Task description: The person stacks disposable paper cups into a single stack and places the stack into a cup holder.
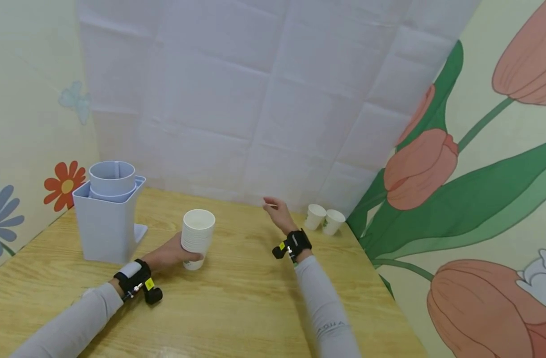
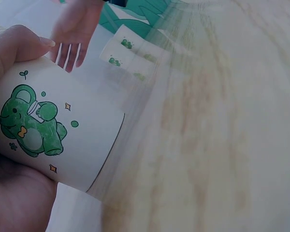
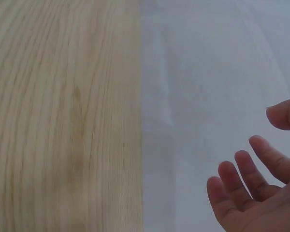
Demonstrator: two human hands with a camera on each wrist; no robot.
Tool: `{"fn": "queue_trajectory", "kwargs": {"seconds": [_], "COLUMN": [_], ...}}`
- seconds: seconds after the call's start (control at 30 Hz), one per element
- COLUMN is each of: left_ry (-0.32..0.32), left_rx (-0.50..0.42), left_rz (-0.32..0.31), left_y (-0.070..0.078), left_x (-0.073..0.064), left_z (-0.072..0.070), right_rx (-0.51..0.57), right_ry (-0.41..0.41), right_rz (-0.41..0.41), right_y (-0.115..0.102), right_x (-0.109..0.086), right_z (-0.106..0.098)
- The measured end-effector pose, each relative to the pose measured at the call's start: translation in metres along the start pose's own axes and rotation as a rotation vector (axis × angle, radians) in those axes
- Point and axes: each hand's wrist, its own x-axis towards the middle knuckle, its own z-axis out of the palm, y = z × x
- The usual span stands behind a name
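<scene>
My left hand grips a stack of white paper cups around its lower part, the mouths facing up. A green bear print shows on the outermost cup in the left wrist view, where the thumb and palm wrap its side. My right hand hovers over the table, holding nothing, fingers loosely bent and spread apart in the right wrist view. Just right of it, two white paper cups stand upright side by side near the table's back right.
A pale blue box-shaped holder with a round cylinder in its top stands at the left. The wooden table meets a white sheet at the back and a tulip-painted wall on the right.
</scene>
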Motion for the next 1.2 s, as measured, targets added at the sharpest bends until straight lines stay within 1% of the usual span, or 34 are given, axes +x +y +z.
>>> {"fn": "queue_trajectory", "kwargs": {"seconds": [0.1, 0.23, 0.3, 0.37, 0.53, 0.6, 0.7, 0.73, 0.77, 0.83, 0.93, 1.1, 1.2], "left_ry": [0.0, -0.008, -0.008, -0.01, -0.01, -0.009, -0.013, -0.014, -0.017, -0.024, -0.017, -0.002, 0.001], "left_rx": [0.006, 0.005, -0.006, -0.012, -0.017, -0.019, -0.029, -0.031, -0.032, -0.032, -0.029, -0.022, -0.019], "left_rz": [0.002, 0.005, -0.003, -0.007, -0.009, -0.008, -0.004, -0.001, 0.002, 0.01, 0.007, 0.003, -0.003], "left_y": [-0.001, -0.003, -0.003, -0.003, -0.004, -0.003, -0.002, -0.003, -0.003, -0.005, -0.007, -0.005, -0.005], "left_x": [0.001, 0.002, 0.003, 0.004, 0.007, 0.007, 0.007, 0.006, 0.007, 0.006, 0.007, 0.006, 0.005], "left_z": [-0.001, -0.001, 0.0, 0.0, -0.001, -0.002, -0.001, -0.001, -0.001, -0.001, -0.001, 0.0, -0.001], "right_rx": [-0.077, -0.115, -0.147, -0.182, -0.339, -0.408, -0.481, -0.505, -0.537, -0.593, -0.669, -0.695, -0.73], "right_ry": [0.048, 0.099, 0.119, 0.123, 0.087, 0.088, 0.095, 0.096, 0.08, 0.039, -0.016, -0.052, -0.08], "right_rz": [0.008, 0.036, 0.048, 0.067, 0.151, 0.174, 0.2, 0.208, 0.222, 0.243, 0.262, 0.275, 0.277], "right_y": [0.009, 0.019, 0.024, 0.03, 0.051, 0.058, 0.068, 0.071, 0.074, 0.079, 0.083, 0.083, 0.089], "right_x": [0.009, 0.015, 0.016, 0.016, 0.023, 0.027, 0.031, 0.031, 0.031, 0.031, 0.032, 0.037, 0.044], "right_z": [-0.015, -0.037, -0.048, -0.059, -0.087, -0.098, -0.111, -0.113, -0.115, -0.118, -0.121, -0.123, -0.122]}}
